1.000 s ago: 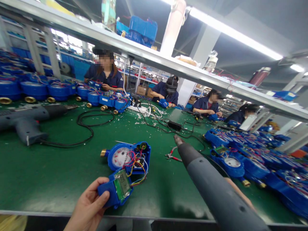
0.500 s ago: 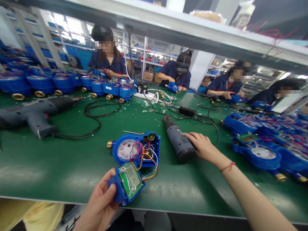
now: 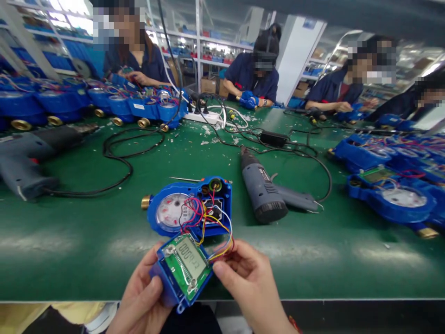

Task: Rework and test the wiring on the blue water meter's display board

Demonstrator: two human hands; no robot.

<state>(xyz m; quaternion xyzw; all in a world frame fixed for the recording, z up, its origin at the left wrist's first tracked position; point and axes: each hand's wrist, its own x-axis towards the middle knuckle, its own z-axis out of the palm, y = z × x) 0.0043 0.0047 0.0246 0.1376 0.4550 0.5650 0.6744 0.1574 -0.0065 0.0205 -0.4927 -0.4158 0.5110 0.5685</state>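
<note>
My left hand [image 3: 142,290] grips a blue display module [image 3: 184,269] from its left side. Its green circuit board and small LCD screen face up, with digits showing. My right hand [image 3: 250,280] is closed at the module's right edge, thumb and fingers pinching the coloured wires [image 3: 225,248] there. These red, yellow, white and black wires run to an open blue water meter [image 3: 175,211] lying just behind on the bench. The meter has a round dial and a brass fitting on its left. Behind it, a thin screwdriver [image 3: 184,179] is partly hidden.
One grey heat gun [image 3: 262,190] lies right of the meter, another [image 3: 31,153] at far left. Blue meters [image 3: 392,195] crowd the right and back left. A white power strip [image 3: 205,117] and cables lie behind. Several co-workers [image 3: 252,69] sit across the green bench [image 3: 86,241].
My right hand has left the heat gun, which stays on the bench, and come to the wires at the module. My left hand still holds the module. The view has shifted.
</note>
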